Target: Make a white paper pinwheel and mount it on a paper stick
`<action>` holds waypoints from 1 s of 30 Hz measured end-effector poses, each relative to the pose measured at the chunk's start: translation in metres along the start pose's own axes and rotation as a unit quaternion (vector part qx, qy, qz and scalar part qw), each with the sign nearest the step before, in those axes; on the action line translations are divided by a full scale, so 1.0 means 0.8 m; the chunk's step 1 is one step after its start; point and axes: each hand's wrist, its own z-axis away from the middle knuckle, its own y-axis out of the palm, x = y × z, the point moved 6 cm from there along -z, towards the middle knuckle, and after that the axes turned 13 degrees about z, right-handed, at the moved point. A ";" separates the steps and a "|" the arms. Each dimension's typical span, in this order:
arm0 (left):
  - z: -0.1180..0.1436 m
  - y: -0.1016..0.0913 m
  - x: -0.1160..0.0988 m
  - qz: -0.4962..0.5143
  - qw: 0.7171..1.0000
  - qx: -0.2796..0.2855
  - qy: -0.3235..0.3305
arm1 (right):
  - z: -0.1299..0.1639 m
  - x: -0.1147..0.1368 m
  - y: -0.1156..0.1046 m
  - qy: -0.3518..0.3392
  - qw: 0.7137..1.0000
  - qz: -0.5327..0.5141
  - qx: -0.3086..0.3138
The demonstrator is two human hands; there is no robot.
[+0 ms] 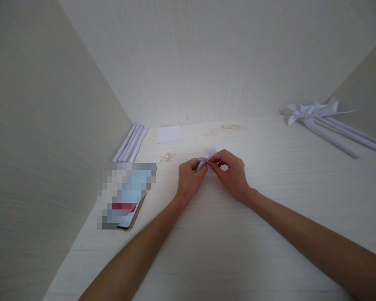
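Both hands, left hand (190, 177) and right hand (231, 172), pinch small folded paper (210, 156) mid-frame above surface (269, 234); risk: uneven pull tears thin flap or skews crease

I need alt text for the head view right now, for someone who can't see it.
Both hands, left hand and right hand, pinch a small folded white paper piece just above a pale wooden table. Rolled paper sticks and a blank square sheet lie at left; finished paper pinwheels at right.

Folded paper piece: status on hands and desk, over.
Left hand and right hand pinch the folded paper piece together. Held above the desk. Nothing between them.
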 end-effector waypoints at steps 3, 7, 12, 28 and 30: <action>-0.001 0.000 0.002 0.008 1.000 0.001 -0.010 | 0.001 0.003 -0.002 -0.023 0.999 0.027 -0.017; -0.003 -0.001 0.003 0.017 1.000 -0.007 -0.017 | 0.002 0.008 -0.003 -0.062 0.997 0.037 -0.027; -0.002 -0.005 0.001 0.017 0.999 -0.023 -0.023 | 0.003 0.008 -0.003 -0.065 0.997 0.043 -0.024; -0.002 0.003 0.007 0.077 0.996 0.017 -0.036 | 0.006 0.002 0.001 -0.097 0.986 0.135 -0.022; -0.002 0.002 0.007 0.071 0.997 0.017 -0.034 | 0.005 0.003 0.001 -0.098 0.987 0.126 -0.022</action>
